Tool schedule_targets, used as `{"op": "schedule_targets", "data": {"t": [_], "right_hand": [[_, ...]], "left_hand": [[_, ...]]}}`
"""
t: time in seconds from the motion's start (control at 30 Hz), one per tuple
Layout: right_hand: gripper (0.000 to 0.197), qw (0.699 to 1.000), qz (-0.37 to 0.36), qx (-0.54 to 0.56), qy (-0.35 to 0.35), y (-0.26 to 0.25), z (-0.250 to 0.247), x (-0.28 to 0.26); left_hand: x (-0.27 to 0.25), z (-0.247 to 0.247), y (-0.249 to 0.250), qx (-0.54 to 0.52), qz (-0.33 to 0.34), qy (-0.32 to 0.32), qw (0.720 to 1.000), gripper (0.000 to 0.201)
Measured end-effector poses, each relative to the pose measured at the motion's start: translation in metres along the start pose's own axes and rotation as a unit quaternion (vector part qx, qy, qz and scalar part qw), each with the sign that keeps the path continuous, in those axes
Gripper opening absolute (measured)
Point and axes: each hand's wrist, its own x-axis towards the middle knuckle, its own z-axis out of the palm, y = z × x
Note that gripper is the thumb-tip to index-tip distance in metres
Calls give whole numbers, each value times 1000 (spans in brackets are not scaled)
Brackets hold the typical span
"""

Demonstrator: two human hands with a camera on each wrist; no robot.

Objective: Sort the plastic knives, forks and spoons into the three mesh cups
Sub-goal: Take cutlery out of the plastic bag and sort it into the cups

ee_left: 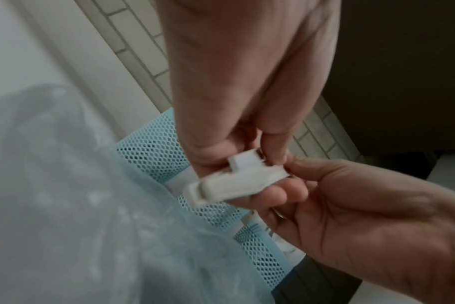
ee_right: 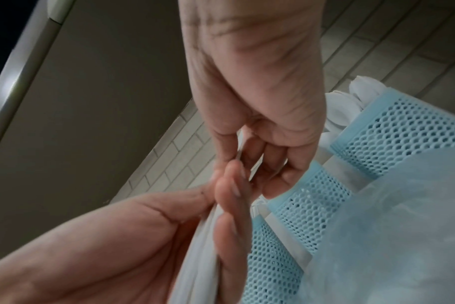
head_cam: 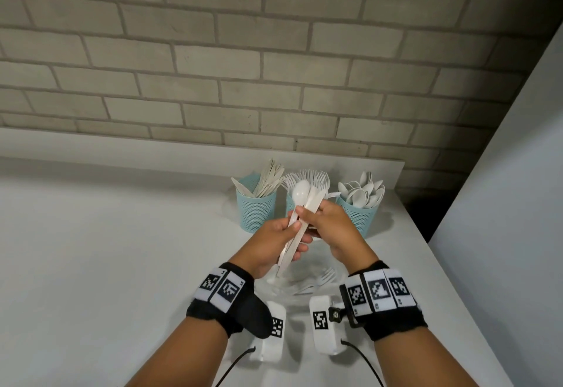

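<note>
We hold a mixed bundle of utensils in the left hand, fingers curled round the handles. The bundle's long axis runs from lower left, near the wrist, up toward the cups, with a spoon bowl at the far end. The right hand pinches one piece near the upper end of the bundle; which type it is we cannot tell. The three mesh cups stand just beyond both hands: knife cup to the left, fork cup directly behind the bundle, spoon cup to the right. The right hand is nearer the spoon cup. More loose utensils lie on the desk below the hands.
</note>
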Motion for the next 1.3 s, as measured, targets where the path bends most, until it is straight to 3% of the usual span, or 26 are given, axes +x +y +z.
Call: {"op": "schedule_targets", "data": {"t": [0.1, 0.23, 0.7, 0.83, 1.03, 1.2, 1.3], "right_hand": [[17, 999, 32, 22, 13, 1, -2, 1], [8, 997, 59, 56, 6, 1, -3, -3], [9, 996, 42, 79, 16, -1, -2, -2], [11, 995, 40, 89, 13, -14, -1, 8], [8, 991, -21, 117, 60, -57, -1, 34], [12, 962, -116, 207, 135, -79, 11, 62], [15, 966, -137, 141, 168, -69, 32, 82]], "left_hand": [[-2, -2, 2, -21, -7, -4, 1000, 23], [-3, -3, 0, -23, 2, 9, 1000, 21], [-5, -2, -5, -33, 45, 79, 995, 14], [-2, -10, 0, -12, 55, 115, 992, 24], [-3, -30, 9, -127, 80, 175, 973, 25], [-7, -44, 14, -162, 121, 228, 952, 19], [-9, -50, 16, -132, 123, 250, 951, 21]]}}
